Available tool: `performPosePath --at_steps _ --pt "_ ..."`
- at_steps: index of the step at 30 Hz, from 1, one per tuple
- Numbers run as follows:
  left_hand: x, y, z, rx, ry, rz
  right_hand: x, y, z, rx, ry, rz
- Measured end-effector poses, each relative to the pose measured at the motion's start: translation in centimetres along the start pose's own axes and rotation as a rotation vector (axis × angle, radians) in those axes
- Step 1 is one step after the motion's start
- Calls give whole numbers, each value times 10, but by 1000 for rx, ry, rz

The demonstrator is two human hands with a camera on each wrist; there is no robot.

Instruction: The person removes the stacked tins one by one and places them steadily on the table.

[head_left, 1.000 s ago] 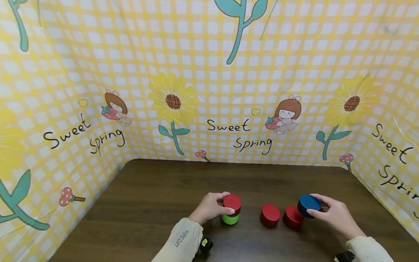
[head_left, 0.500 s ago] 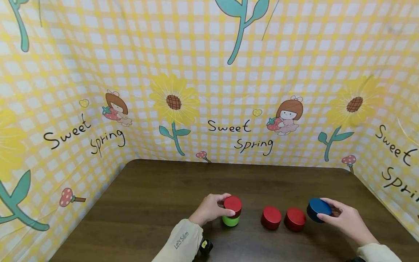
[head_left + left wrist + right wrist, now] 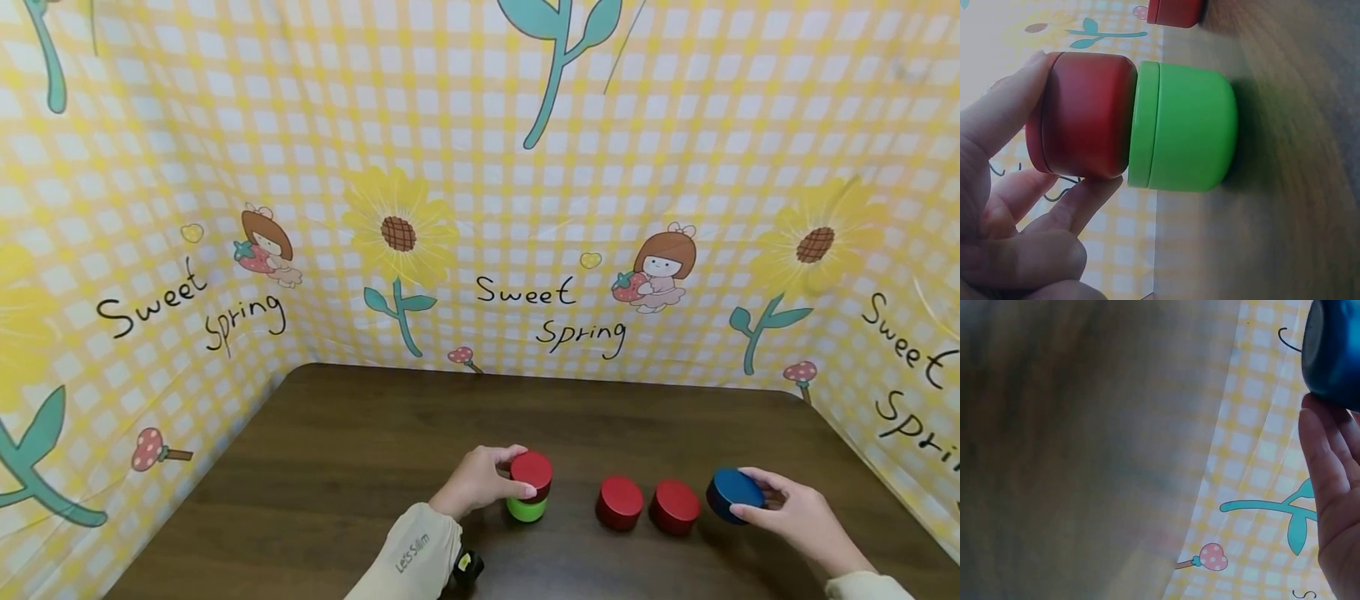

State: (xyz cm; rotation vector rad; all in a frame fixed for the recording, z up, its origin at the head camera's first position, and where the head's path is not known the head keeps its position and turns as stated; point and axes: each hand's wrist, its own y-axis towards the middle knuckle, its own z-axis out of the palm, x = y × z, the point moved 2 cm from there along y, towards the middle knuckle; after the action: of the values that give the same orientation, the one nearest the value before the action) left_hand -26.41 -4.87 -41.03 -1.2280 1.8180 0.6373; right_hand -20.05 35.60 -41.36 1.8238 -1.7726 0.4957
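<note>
My left hand grips a small round red tin between thumb and fingers. That tin sits on a bright green tin, which stands upright on the table. In the left wrist view a thin seam runs round each tin below its lid, and the red one's base meets the green lid. On the right, my right hand holds a dark blue tin by its sides. The right wrist view shows part of the blue tin's underside, with the tabletop apart from it.
Two more red tins, a left one and a right one, stand side by side between my hands. The brown wooden table is walled at the back and sides by a yellow checked cloth with printed flowers.
The right hand has carried the blue tin rightward and closer to me, away from the right-hand red tin it overlapped. The left hand keeps its hold on the stacked red tin.
</note>
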Motion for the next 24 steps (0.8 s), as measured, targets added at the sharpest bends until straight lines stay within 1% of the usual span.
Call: performPosePath --at_steps 4,9,12,19,21,24 --pt "0 0 0 -4 8 8 -1 3 -1 66 41 -42" --pt "1 -2 0 -6 -3 -1 -3 8 0 172 115 -137" --pt "1 -3 1 -4 -7 -8 -6 10 -1 220 119 -174" --pt "0 0 -1 2 33 11 -10 14 -2 269 122 -154" --pt "-1 0 -1 1 41 9 -10 15 -1 277 100 -153" --pt "0 -1 -1 -1 41 -6 -10 17 0 284 39 -152"
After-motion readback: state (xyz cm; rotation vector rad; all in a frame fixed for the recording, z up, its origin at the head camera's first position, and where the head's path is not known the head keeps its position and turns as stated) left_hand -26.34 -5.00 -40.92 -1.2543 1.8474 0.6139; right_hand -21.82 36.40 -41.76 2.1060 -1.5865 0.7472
